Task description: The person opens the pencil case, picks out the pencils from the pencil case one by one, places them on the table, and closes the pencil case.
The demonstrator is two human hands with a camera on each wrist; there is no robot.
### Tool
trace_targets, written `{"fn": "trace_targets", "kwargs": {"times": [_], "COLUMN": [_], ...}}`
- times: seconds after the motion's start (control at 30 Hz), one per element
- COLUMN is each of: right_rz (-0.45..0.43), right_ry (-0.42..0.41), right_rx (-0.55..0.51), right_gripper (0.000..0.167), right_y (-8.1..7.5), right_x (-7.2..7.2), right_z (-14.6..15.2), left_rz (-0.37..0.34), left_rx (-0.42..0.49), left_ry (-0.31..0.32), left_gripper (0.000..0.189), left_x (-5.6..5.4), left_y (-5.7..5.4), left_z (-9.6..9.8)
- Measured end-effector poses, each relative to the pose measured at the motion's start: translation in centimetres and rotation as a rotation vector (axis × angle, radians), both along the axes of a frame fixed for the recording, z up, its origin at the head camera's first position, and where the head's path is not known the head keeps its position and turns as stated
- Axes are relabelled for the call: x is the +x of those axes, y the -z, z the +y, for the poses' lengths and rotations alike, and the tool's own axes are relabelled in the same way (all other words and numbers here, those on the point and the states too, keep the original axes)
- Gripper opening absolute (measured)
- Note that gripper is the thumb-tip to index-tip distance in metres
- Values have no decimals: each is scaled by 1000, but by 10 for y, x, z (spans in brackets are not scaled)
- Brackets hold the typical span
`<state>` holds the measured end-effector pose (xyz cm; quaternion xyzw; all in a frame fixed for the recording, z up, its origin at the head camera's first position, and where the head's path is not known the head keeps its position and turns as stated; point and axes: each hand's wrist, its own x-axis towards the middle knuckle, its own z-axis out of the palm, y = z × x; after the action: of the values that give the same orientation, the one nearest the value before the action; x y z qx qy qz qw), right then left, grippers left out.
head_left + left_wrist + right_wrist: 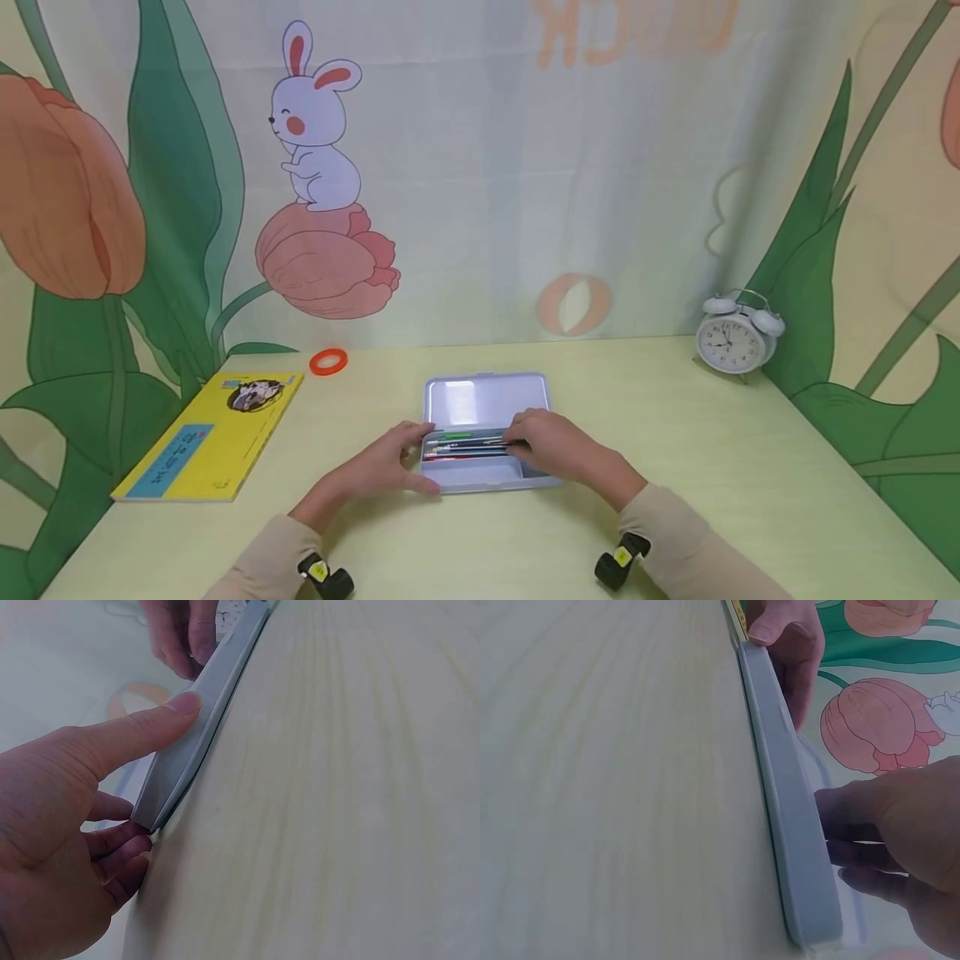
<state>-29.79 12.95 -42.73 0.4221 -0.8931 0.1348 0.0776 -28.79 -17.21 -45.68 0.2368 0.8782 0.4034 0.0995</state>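
Observation:
A white pencil case (480,477) lies on the table with its lid (483,400) tilted back. Several pencils (465,450), one red and one with a green part among them, lie lengthwise inside. My left hand (382,462) grips the case's left end; its thumb (154,735) presses the front wall and the other fingers reach round the end. My right hand (558,446) reaches into the right half, bent fingers over the pencils' right ends. In the right wrist view the front wall (791,802) hides those fingertips, and I cannot tell whether they pinch a pencil.
A yellow book (213,437) lies at the left of the table (675,433). Behind it is an orange ring (328,362), perhaps a roll of tape. A white alarm clock (735,337) stands at the back right. A printed curtain (480,208) hangs behind the table.

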Motion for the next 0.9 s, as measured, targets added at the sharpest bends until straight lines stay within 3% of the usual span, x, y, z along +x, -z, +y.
{"fn": "trace_targets", "kwargs": {"times": [0.6, 0.9], "right_rz": [-77, -110], "right_ry": [82, 45], "right_rx": [-31, -47], "right_gripper": [16, 19], "right_y": [10, 12], "right_x": [-4, -5], "right_z": [-3, -3], "left_rz": [-19, -25], "left_rx": [-12, -9], "left_ry": [-14, -16], "left_gripper": [98, 98], "left_x": [1, 0], "left_y": [-1, -1], "left_z": [0, 0]}}
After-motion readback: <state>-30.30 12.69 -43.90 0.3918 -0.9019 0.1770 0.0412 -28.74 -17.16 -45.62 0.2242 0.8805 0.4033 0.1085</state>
